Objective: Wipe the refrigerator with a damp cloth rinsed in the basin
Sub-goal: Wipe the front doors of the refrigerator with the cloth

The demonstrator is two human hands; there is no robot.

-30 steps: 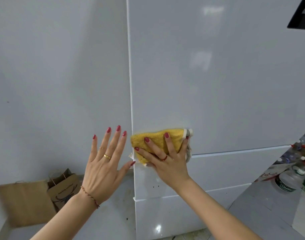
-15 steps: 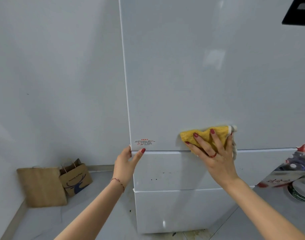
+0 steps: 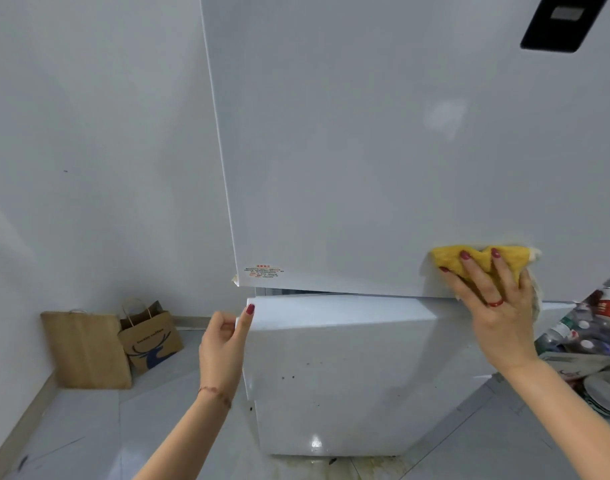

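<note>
The white refrigerator (image 3: 365,150) fills the middle and right of the head view. My right hand (image 3: 494,306) presses a yellow cloth (image 3: 476,259) flat against the lower right of the tall upper door, fingers spread over it. Below that door, the middle drawer (image 3: 331,348) stands pulled out a little, with a dark gap above its top edge. My left hand (image 3: 223,341) grips the drawer's upper left corner, thumb on the front and fingers curled behind. A small red-printed label (image 3: 263,271) sits at the upper door's bottom left corner.
Two brown paper bags (image 3: 99,344) lean against the white wall at the lower left. Plastic bottles and containers (image 3: 594,334) are piled on the floor at the right. A black panel (image 3: 566,20) is set in the door's top right. Stains mark the grey floor under the refrigerator.
My right hand slid the cloth rightward along the upper door's bottom edge. My left hand dropped from the wall, took the drawer's corner and pulled the drawer outward.
</note>
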